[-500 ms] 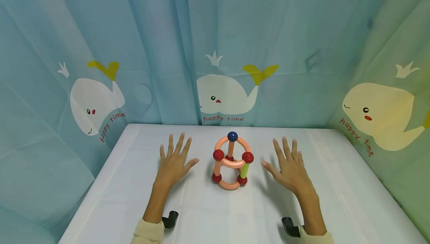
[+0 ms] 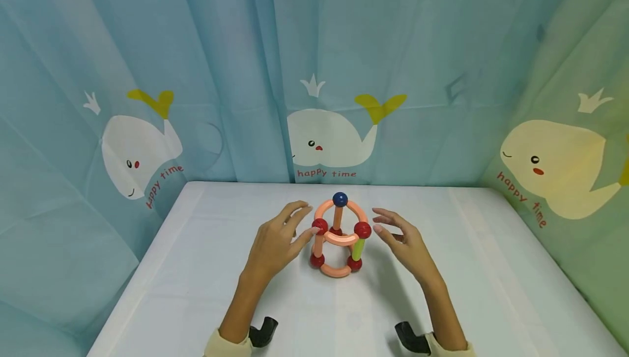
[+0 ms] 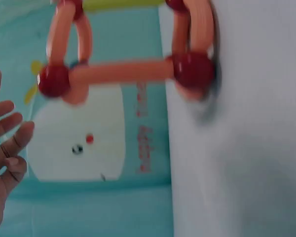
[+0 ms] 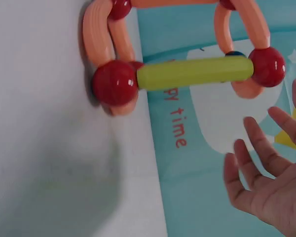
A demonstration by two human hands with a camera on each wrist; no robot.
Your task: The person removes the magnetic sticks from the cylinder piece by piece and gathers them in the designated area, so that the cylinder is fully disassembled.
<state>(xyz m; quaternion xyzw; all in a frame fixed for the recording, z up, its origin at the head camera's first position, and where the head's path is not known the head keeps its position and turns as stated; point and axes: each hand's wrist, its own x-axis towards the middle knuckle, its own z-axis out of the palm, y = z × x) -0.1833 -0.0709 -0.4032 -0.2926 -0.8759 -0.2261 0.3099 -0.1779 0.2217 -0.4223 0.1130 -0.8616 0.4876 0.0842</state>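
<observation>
A toy frame of balls and rods (image 2: pixel 335 271) stands on the table, built from curved orange rods, upright rods, red balls and one dark blue ball (image 2: pixel 340 199) at the top back. One upright is a green rod (image 4: pixel 195 73), on the right side. My left hand (image 2: pixel 275 242) is at the frame's left, its thumb tip overlapping the upper left red ball (image 2: pixel 319 226) in the head view. On the other side, my right hand (image 2: pixel 405 242) has loosely bent fingers near the upper right red ball (image 2: pixel 362 230). Neither hand grips anything.
The white table (image 2: pixel 177 291) ends at a blue-green curtain (image 2: pixel 236 73) printed with whales, which hangs behind it and on both sides. A black wrist mount (image 2: pixel 263 332) is on the left arm, and another black mount (image 2: pixel 411 338) on the right.
Both hands have moved inward from flat, spread poses on either side to right beside the toy frame, with fingers now bent toward it. The frame has stayed in place.
</observation>
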